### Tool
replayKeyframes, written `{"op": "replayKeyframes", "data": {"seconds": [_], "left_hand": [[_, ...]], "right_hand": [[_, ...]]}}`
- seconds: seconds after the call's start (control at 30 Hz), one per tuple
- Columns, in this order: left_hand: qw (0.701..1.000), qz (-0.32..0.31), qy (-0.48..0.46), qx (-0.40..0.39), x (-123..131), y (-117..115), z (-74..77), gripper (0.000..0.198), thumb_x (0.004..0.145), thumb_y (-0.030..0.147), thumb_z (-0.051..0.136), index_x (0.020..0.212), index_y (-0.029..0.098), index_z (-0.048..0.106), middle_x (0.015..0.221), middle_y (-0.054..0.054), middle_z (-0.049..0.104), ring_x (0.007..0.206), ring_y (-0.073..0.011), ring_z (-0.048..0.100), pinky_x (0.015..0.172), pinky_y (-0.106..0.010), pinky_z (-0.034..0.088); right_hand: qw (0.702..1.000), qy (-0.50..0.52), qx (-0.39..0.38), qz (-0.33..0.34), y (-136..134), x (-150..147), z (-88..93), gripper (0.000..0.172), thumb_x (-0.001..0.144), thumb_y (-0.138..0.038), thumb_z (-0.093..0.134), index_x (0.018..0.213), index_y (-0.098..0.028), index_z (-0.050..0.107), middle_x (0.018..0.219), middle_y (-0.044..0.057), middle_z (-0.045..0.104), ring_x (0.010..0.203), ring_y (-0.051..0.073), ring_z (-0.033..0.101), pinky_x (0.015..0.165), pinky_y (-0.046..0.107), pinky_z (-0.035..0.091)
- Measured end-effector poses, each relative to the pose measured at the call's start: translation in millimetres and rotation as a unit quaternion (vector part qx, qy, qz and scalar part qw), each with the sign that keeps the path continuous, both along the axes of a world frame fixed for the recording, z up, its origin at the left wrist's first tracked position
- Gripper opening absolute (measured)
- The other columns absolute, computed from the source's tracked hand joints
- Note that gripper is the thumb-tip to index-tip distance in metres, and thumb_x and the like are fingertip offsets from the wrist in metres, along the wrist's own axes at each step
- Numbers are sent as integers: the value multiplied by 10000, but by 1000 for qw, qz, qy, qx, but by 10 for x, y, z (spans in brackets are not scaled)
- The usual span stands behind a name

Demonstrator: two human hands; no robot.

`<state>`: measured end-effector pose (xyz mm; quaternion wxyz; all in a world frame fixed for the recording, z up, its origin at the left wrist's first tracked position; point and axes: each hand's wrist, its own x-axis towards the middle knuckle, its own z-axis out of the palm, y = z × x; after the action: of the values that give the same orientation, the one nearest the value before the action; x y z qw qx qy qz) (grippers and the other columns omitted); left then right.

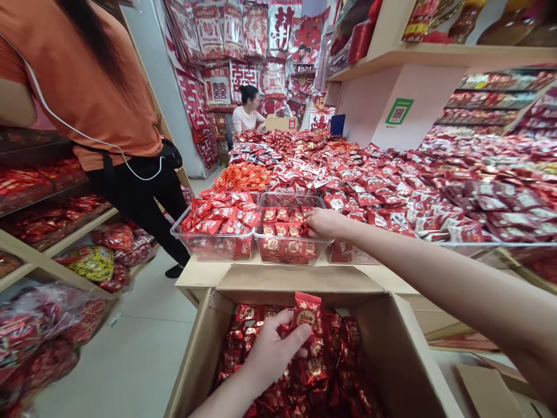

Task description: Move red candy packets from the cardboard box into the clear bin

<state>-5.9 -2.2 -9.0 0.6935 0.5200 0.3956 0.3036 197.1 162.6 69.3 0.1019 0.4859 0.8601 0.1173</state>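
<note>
Watching remotely, I see my left hand pinching a red packet over the packet-filled carton, my right hand, hold unclear, in a clear packet bin along the desk's near edge.

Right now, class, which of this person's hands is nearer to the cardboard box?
Left. The left hand is over the open cardboard box, gripping a red packet; the right hand is at a clear bin beyond it.

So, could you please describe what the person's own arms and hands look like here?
The ungloved left hand and ungloved right hand are bare, as are the slender left forearm and right forearm; no sleeve, watch, bracelet or cable shows on them.
</note>
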Motion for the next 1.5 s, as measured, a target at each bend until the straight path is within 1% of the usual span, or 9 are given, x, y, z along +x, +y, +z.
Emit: {"op": "replayKeyframes", "data": {"seconds": [0.17, 0.3, 0.43, 0.6, 0.7, 0.83, 1.0, 1.2, 1.5], "left_hand": [[985, 32, -135, -99, -54, 51, 34, 263, 734, 329, 566, 928, 151, 549, 841, -50, 646, 763, -181, 615, 650, -314, 496], [945, 23, -285, -157, -155, 129, 125, 209, 783, 310, 512, 938, 175, 547, 931, -63, 641, 943, -236, 572, 796, -447, 437], [903, 24, -374, -211, -225, 202, 209, 329, 804, 416, 427, 986, 165, 537, 1067, -99, 596, 1086, -298, 461, 860, -561, 344], [908, 70, -344, -229, -175, 175, 217, 292, 831, 341, 414, 995, 137, 545, 1012, -101, 628, 952, -219, 567, 870, -440, 400], [914, 104, -325, -218, -160, 159, 232, 214, 811, 287, 469, 936, 147, 571, 937, -70, 657, 886, -191, 597, 840, -378, 438], [920, 130, -290, -229, -164, 165, 301, 211, 763, 278, 545, 930, 153, 575, 876, -63, 669, 846, -193, 613, 787, -351, 474], [919, 183, -242, -252, -119, 145, 327, 153, 714, 227, 607, 846, 153, 583, 797, -49, 680, 787, -189, 630, 736, -331, 493], [907, 173, -249, -292, -112, 153, 339, 171, 685, 212, 634, 838, 143, 602, 751, -53, 683, 760, -197, 633, 721, -337, 493], [909, 143, -259, -292, -143, 148, 255, 164, 706, 230, 612, 840, 137, 626, 739, -62, 681, 736, -188, 633, 720, -327, 486]], "right_hand": [[999, 31, 27, -6, -145, 58, 179, 251, 762, -202, 394, 805, -95, 616, 917, 131, 600, 884, 199, 531, 799, 275, 391], [979, 172, 108, -9, -577, 30, 331, 294, 792, -228, 363, 921, -111, 600, 1026, 108, 579, 942, 191, 513, 828, 282, 393], [962, 242, 101, 74, -1287, -214, 127, 291, 808, -263, 374, 992, -159, 574, 1055, 94, 576, 951, 186, 512, 822, 322, 411], [951, 252, -6, 179, -1738, -468, -104, 230, 814, -262, 406, 929, -162, 578, 909, 96, 611, 768, 176, 526, 665, 307, 432], [941, 299, -35, 154, -1452, -335, 91, 209, 813, -302, 419, 856, -184, 587, 816, 61, 617, 770, 146, 531, 707, 264, 418], [983, 177, 36, -40, -637, -66, 314, 136, 753, -228, 475, 816, -151, 569, 809, 84, 610, 796, 184, 547, 693, 276, 406], [995, -10, -75, -65, 83, -85, 64, 270, 697, -221, 526, 948, -134, 482, 895, 127, 610, 841, 237, 573, 684, 325, 402], [994, -23, -73, -76, 210, -151, -256, 208, 822, -145, 296, 987, -129, 421, 851, 144, 613, 790, 231, 596, 674, 386, 402], [996, -9, -69, -55, 236, -156, -281, 210, 844, -146, 240, 985, -144, 395, 907, 141, 577, 812, 235, 585, 593, 329, 436]]}}
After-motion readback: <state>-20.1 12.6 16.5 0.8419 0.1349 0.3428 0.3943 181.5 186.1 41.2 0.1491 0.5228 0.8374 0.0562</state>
